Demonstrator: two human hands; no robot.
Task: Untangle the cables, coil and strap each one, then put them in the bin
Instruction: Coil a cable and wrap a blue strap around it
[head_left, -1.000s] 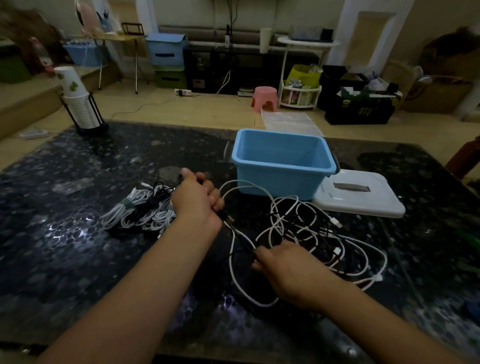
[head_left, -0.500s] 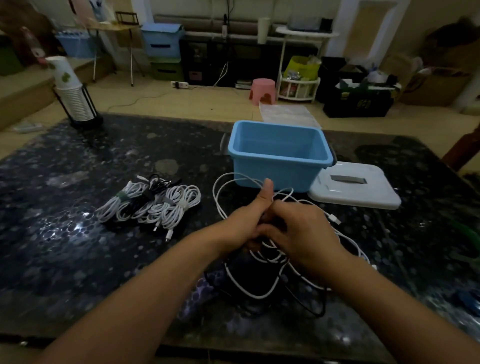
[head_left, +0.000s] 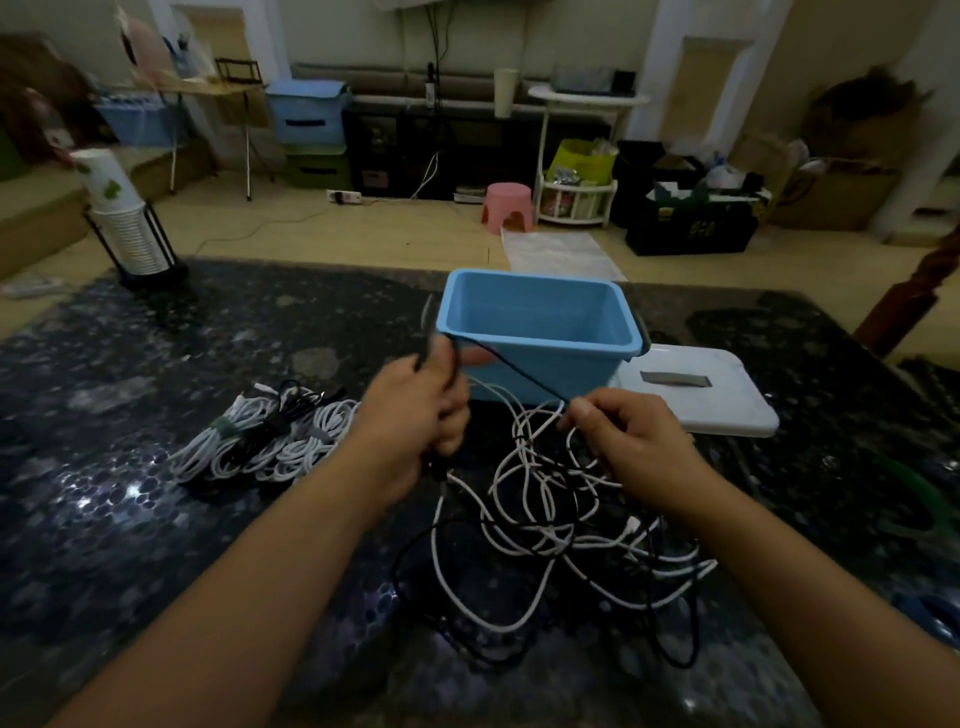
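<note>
Fingers of the left hand curl round a black cable, which runs taut to the right hand, whose fingers pinch it. Under both lies the dark speckled surface. Beyond the fingers stands the blue bin, with its white lid right of it. Below them sprawls the tangle of white and black cables. Left of them lie strapped coils, perhaps four.

Left hand and right hand now pulled apart, black cable stretched taut between them.
</note>
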